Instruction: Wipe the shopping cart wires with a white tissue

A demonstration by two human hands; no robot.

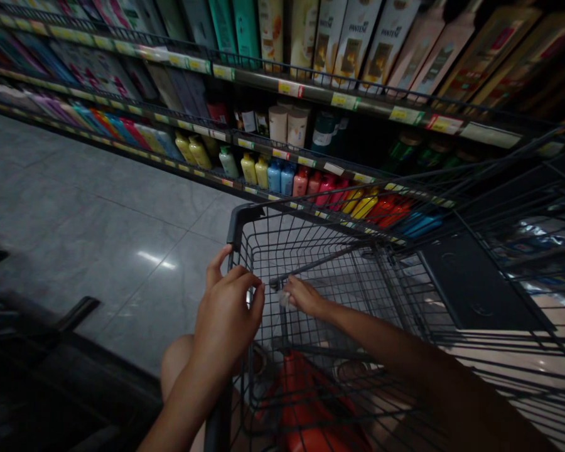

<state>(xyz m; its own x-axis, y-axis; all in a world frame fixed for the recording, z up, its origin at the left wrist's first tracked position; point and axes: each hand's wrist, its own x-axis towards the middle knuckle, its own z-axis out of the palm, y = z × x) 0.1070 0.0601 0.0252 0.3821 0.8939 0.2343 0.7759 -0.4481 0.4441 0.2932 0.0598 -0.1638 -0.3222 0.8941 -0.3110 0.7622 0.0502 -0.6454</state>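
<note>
My left hand (230,307) is over the dark handle (218,417) of a shopping cart, its fingers curled around the handle near the corner and one finger against the corner piece. The thumb is bent on the basket side. Reaching across the cart, my right hand (304,295) is closed in a pinch on a small whitish, translucent piece (285,299), blurred and too small to name. It is over the wire basket (306,251), beside a dark bar. Below my hands, an orange-red bag (306,402) shows through the wires.
Store shelves (268,141) run along the far side, with Pantene boxes (353,44) above and rows of colourful bottles (287,179) lower down. Grey tiled floor (122,213) lies left of the cart. A dark structure (37,370) is at the lower left.
</note>
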